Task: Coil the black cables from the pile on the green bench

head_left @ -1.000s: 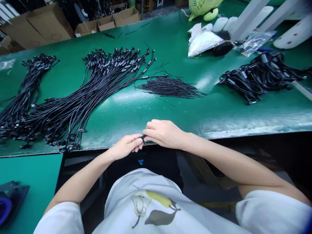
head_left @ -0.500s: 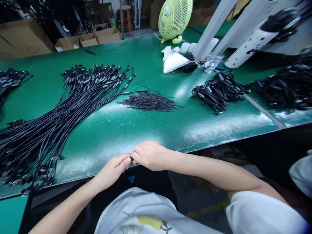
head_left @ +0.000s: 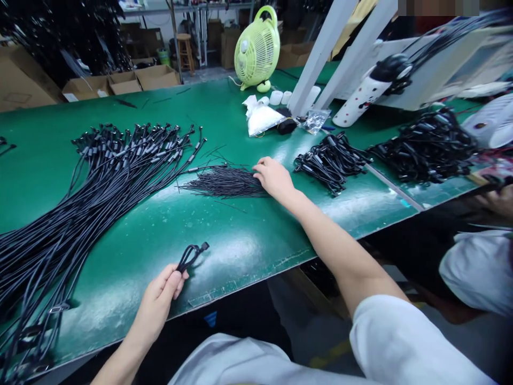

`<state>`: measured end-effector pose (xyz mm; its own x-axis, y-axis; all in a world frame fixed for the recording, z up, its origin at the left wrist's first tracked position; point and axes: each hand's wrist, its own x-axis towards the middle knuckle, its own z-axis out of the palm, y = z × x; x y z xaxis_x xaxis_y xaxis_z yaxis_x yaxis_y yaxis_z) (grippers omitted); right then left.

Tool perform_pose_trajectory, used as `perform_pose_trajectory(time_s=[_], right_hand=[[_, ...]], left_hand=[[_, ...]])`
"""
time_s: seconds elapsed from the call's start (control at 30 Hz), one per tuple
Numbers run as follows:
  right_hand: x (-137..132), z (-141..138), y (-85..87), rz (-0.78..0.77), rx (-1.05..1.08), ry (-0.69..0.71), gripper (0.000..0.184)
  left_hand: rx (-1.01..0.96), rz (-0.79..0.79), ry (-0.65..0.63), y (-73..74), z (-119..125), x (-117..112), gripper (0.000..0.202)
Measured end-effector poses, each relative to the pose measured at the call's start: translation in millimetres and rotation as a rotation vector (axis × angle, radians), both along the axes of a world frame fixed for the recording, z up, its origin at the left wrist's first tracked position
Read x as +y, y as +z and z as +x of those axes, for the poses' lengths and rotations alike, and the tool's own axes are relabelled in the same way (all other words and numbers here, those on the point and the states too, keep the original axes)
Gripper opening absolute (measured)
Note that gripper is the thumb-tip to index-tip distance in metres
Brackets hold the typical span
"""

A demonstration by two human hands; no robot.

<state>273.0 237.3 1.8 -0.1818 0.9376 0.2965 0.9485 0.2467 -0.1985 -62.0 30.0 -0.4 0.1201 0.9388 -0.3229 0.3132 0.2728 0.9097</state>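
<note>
My left hand (head_left: 162, 291) is closed around a black cable (head_left: 191, 255) folded into a short looped bundle. Its loops and a connector stick out beyond my fingers, over the front part of the table. Farther forward, my right hand (head_left: 274, 179) is at the right end of a pile of thin black twist ties (head_left: 224, 182). Its fingers are curled down against the pile; whatever lies between the fingertips is too small to make out.
Long straight black cables (head_left: 116, 182) lie spread on the left of the green table (head_left: 152, 230). Bundled cables (head_left: 332, 160) and a larger heap (head_left: 425, 147) lie to the right. Behind stand a green fan (head_left: 256, 53), white posts (head_left: 320, 53) and a spotted bottle (head_left: 363, 99). A co-worker's sleeve (head_left: 479, 272) shows at right.
Both hands were together at the table's front edge. They have come apart: the left moved left with the folded cable, the right reached forward to the twist ties. The view has shifted too.
</note>
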Motion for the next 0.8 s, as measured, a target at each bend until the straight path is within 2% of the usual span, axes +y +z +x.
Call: perform_pose_trajectory(time_s=[0.07,0.13,0.33,0.47,0.7,0.8], right_hand=[[14,9,-10.6,-0.044,-0.091,-0.047,0.022],[14,10,-14.3,-0.001,-0.106,-0.068,0.024],[-13,-1,1.8,0.245,-0.016,-0.176,0.027],[-29,-8,5.9,0.249,0.153,-0.139,0.028],[-46,-7,7.6,0.344,0.127,-0.212,0.02],[-58,-4,13.1,0.342,0.312,-0.233,0.018]], left_hand=[[-0.094,0.007,0.074,-5.9,0,1,0.037],[-0.167,-0.006,0.106,-9.0,2,1,0.037],[-0.382,-0.058,0.179,-0.8,14,0,0.036],[-0.486,-0.053,0.235,8.6,23,-5,0.038],[-0.598,-0.066,0.193,15.2,28,-17,0.038],[-0.606,-0.061,0.195,17.5,31,-22,0.037]])
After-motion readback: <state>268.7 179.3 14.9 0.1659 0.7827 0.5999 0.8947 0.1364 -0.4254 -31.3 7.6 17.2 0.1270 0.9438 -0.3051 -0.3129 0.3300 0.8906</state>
